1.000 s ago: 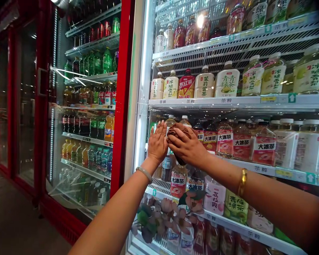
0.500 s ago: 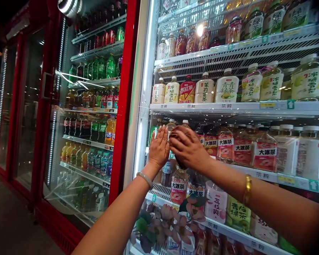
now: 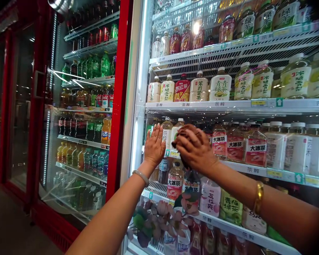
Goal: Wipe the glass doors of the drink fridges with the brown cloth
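Note:
My left hand [image 3: 154,146] lies flat on the glass door [image 3: 153,179] of a lit drinks cooler, its fingers stretched upward and nothing in it. A grey bangle [image 3: 141,176] circles that wrist. To its right, with a gap between them, my right hand [image 3: 198,153] presses a crumpled dark brown cloth [image 3: 186,129] to the same glass. Fingers are bent over the cloth and hide much of it. A gold bracelet [image 3: 258,197] is on the right wrist. Behind the glass, bottles of pale tea [image 3: 166,134] and red-labelled tea [image 3: 235,145] stand on a shelf.
Shelves [image 3: 236,103] of bottled drinks fill the cooler above and below. Pinkish flowers with leaves [image 3: 159,219] appear low on the glass, apparently a reflection or sticker. At left stands a red-framed cooler [image 3: 121,88] with cans and bottles. Floor [image 3: 7,219] shows at lower left.
My right hand has slid rightward across the glass with the cloth, opening a gap from my left hand. The left hand keeps its place on the glass. The view has shifted slightly right.

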A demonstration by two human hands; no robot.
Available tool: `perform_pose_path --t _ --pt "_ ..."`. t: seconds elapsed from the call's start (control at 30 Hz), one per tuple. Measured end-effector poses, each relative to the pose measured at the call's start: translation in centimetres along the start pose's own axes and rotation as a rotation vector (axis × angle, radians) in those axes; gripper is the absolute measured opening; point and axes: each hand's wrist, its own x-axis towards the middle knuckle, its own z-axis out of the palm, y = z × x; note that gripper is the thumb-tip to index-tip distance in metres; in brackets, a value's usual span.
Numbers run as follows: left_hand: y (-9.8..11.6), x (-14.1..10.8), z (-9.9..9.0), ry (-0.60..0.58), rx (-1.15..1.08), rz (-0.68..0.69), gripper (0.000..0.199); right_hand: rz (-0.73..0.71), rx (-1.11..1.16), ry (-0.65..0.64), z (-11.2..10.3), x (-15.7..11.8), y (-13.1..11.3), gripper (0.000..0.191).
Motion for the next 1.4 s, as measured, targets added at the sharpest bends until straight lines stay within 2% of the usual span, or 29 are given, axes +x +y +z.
perform_pose_path --t 0.1,0.17,0.27,0.33,0.4,0.5,0.57,0.6,0.67,0.7,0.8,0.87,0.93,1.0,1.07,1.13,1.2,1.3,1.4 --pt "0.1 0.0 0.0 -0.005 -0.006 -0.013 0.064 -0.132 0.096 -0.017 1.0 0.9 -1.5 0.032" --pt "0.0 0.1 -0.1 -0.012 -0.009 -0.015 0.063 -0.127 0.106 -0.008 1.8 2.8 -0.5 0.030" --pt "-0.3 0.2 -0.2 -0.031 -0.014 -0.019 0.062 -0.008 0.063 0.042 2.1 4.3 2.3 0.030" --pt "-0.2 0.1 -0.2 -0.048 -0.019 -0.031 0.063 0.090 0.037 0.061 1.3 3.1 3.3 0.032" --pt "0.4 -0.1 0.0 -0.049 -0.028 -0.067 0.065 0.157 0.029 0.030 0.2 0.5 2.6 0.036" --pt "2.6 -0.3 0.5 -0.027 -0.061 -0.139 0.066 0.123 0.053 -0.011 -1.1 -2.9 -0.3 0.038" --pt "4.6 0.0 0.9 -0.018 -0.100 -0.167 0.063 -0.001 0.103 -0.015 -1.3 -3.5 -1.4 0.034" --pt "5.6 0.2 1.1 -0.013 -0.124 -0.177 0.062 -0.070 0.128 -0.021 -1.3 -3.3 -1.2 0.032" --pt "7.2 0.8 1.2 -0.006 -0.166 -0.205 0.060 -0.153 0.141 -0.046 -1.5 -2.5 0.7 0.029" --pt "7.8 1.1 1.3 -0.008 -0.182 -0.217 0.060 -0.149 0.123 -0.058 -1.8 -2.1 2.2 0.029" --pt "9.2 1.5 1.3 -0.029 -0.197 -0.236 0.060 0.046 0.005 -0.078 -3.7 -3.0 6.5 0.032" --pt "10.2 1.5 1.2 -0.046 -0.194 -0.199 0.062 0.205 -0.066 -0.081 -5.4 -5.4 7.3 0.032" --pt "11.5 1.5 1.2 -0.050 -0.195 -0.129 0.064 0.254 -0.095 -0.077 -6.6 -8.2 6.1 0.031" --pt "13.2 1.9 1.4 -0.045 -0.206 -0.066 0.065 0.184 -0.077 -0.066 -6.9 -10.2 4.4 0.030" --pt "15.1 2.5 1.6 -0.043 -0.227 -0.047 0.065 0.066 -0.040 -0.059 -6.5 -10.5 3.8 0.030" --pt "16.7 3.1 2.0 -0.041 -0.247 -0.075 0.064 -0.049 0.001 -0.048 -5.9 -9.4 5.0 0.027" --pt "17.9 3.5 2.4 -0.031 -0.247 -0.123 0.063 -0.077 0.013 -0.044 -5.6 -8.1 7.5 0.028" --pt "18.7 3.1 2.9 -0.025 -0.187 -0.090 0.063 0.109 -0.058 -0.028 -6.3 -8.0 10.2 0.034" --pt "19.1 2.3 3.1 -0.063 -0.132 0.091 0.068 0.316 -0.133 -0.001 -7.6 -10.6 8.9 0.032"
